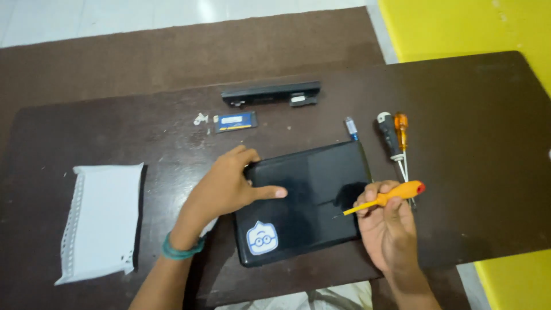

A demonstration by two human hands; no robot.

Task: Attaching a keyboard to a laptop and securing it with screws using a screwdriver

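Hands on closed glossy black laptop [307, 201], mid dark wooden table [476, 143].
L hand [227, 186] lies flat, fingers spread, on lid's left edge, gripping nothing; R hand [387, 221] closed round orange-handled screwdriver [384, 198], tip aimed left over lid's right edge. Laptop's long axis runs L–R btwn both hands.

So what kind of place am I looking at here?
Probably a makeshift repair spot in a home or small shop: a dark wooden table holding a closed black laptop, its removed battery, and spare screwdrivers. The right hand holds an orange screwdriver.
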